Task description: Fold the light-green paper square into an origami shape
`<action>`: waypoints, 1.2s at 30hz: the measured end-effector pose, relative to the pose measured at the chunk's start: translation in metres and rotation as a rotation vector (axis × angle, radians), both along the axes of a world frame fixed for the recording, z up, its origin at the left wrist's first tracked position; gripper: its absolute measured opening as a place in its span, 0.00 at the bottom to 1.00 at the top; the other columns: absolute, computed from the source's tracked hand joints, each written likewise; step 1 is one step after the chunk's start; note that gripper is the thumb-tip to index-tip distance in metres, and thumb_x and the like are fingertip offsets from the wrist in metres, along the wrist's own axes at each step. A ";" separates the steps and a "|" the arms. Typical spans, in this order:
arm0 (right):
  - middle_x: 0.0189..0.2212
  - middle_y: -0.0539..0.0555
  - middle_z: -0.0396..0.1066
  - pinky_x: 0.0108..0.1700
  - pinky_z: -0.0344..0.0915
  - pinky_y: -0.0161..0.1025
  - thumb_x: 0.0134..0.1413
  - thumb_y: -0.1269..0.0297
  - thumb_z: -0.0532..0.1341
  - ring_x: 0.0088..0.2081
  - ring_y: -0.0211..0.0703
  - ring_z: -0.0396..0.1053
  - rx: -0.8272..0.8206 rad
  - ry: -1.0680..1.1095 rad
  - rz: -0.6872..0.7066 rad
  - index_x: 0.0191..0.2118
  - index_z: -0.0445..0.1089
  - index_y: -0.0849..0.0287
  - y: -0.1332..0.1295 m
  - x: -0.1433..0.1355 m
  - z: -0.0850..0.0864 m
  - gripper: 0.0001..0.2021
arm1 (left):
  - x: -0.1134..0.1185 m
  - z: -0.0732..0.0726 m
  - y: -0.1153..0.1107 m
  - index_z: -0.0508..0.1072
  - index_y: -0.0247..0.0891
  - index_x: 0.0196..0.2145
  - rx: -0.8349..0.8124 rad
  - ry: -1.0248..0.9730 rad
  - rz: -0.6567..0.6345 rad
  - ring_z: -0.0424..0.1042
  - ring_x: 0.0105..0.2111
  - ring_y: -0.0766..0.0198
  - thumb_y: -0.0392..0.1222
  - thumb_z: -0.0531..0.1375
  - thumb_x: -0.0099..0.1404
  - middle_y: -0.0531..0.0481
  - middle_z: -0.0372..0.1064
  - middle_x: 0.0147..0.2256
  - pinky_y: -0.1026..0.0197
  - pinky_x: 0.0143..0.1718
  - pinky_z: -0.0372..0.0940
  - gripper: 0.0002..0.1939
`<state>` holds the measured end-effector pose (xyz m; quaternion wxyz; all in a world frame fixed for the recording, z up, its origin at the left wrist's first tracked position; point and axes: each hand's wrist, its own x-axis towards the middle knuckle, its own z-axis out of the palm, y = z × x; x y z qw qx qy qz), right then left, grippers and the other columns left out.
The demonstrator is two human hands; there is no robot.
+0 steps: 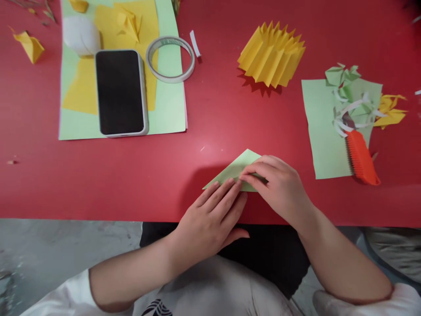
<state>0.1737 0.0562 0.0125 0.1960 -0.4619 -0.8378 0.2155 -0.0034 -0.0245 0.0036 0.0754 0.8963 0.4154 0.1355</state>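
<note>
A pale green sheet of paper (234,169), folded to a pointed shape, lies near the front edge of the red table. My left hand (213,215) rests flat over its lower left part, fingers stretched out and thumb apart. With thumb and forefinger together, my right hand (278,184) pinches the paper near its middle, beside my left fingertips. The right part of the paper is hidden beneath that hand.
Ahead on the red table (158,175) stands a pleated yellow paper piece (272,55). At left, a phone (121,92) and a tape roll (149,57) lie on coloured sheets. An orange comb-like tool (362,156) and paper scraps (353,105) lie right.
</note>
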 end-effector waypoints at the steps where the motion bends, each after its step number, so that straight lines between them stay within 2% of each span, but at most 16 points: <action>1: 0.27 0.49 0.70 0.37 0.62 0.35 0.55 0.67 0.59 0.32 0.37 0.67 0.003 -0.002 0.002 0.28 0.69 0.57 0.000 0.000 -0.001 0.06 | 0.000 0.000 0.000 0.62 0.29 0.56 0.001 0.007 0.003 0.56 0.59 0.50 0.58 0.50 0.64 0.38 0.58 0.58 0.49 0.59 0.52 0.32; 5: 0.28 0.50 0.70 0.37 0.63 0.36 0.54 0.66 0.60 0.31 0.38 0.66 0.069 -0.024 -0.025 0.33 0.68 0.57 -0.004 0.003 -0.003 0.02 | 0.001 -0.001 -0.001 0.62 0.30 0.56 0.008 0.020 0.012 0.56 0.59 0.51 0.57 0.50 0.64 0.38 0.58 0.58 0.50 0.60 0.51 0.31; 7: 0.28 0.51 0.70 0.36 0.63 0.36 0.54 0.65 0.60 0.31 0.39 0.65 0.101 -0.039 -0.075 0.37 0.68 0.58 -0.008 0.006 -0.003 0.05 | 0.001 0.000 0.000 0.62 0.30 0.56 0.007 0.020 0.014 0.56 0.59 0.50 0.57 0.49 0.65 0.38 0.59 0.58 0.49 0.59 0.52 0.31; 13: 0.28 0.49 0.67 0.37 0.63 0.33 0.55 0.68 0.59 0.31 0.36 0.64 0.012 -0.002 -0.205 0.43 0.67 0.58 -0.017 0.013 0.001 0.09 | 0.001 0.002 0.001 0.62 0.30 0.56 -0.026 0.012 0.006 0.56 0.59 0.49 0.60 0.49 0.63 0.36 0.56 0.59 0.49 0.59 0.52 0.33; 24: 0.26 0.49 0.67 0.33 0.61 0.34 0.54 0.68 0.60 0.29 0.36 0.62 0.064 -0.033 -0.186 0.34 0.66 0.58 -0.013 0.012 -0.001 0.02 | 0.001 0.000 0.001 0.62 0.31 0.56 -0.025 0.025 0.000 0.56 0.59 0.48 0.60 0.50 0.63 0.36 0.56 0.59 0.48 0.58 0.53 0.33; 27: 0.25 0.48 0.67 0.33 0.61 0.34 0.54 0.68 0.60 0.29 0.37 0.62 0.062 -0.037 -0.172 0.30 0.65 0.57 -0.013 0.013 0.000 0.03 | 0.002 0.000 0.001 0.63 0.31 0.55 -0.014 0.021 0.006 0.57 0.58 0.49 0.59 0.50 0.63 0.36 0.56 0.59 0.48 0.58 0.53 0.32; 34: 0.25 0.50 0.65 0.35 0.61 0.36 0.55 0.67 0.59 0.30 0.37 0.62 0.056 -0.067 -0.159 0.30 0.67 0.59 -0.012 0.014 -0.001 0.04 | 0.002 0.000 0.001 0.63 0.32 0.55 -0.005 0.033 0.009 0.56 0.58 0.49 0.59 0.50 0.64 0.37 0.57 0.59 0.48 0.58 0.53 0.31; 36: 0.28 0.52 0.66 0.35 0.62 0.36 0.54 0.68 0.60 0.32 0.38 0.63 0.110 -0.070 -0.161 0.30 0.68 0.60 -0.011 0.014 -0.002 0.03 | 0.003 -0.001 0.001 0.63 0.32 0.55 0.001 0.033 0.011 0.56 0.59 0.49 0.59 0.49 0.64 0.37 0.57 0.59 0.48 0.58 0.53 0.32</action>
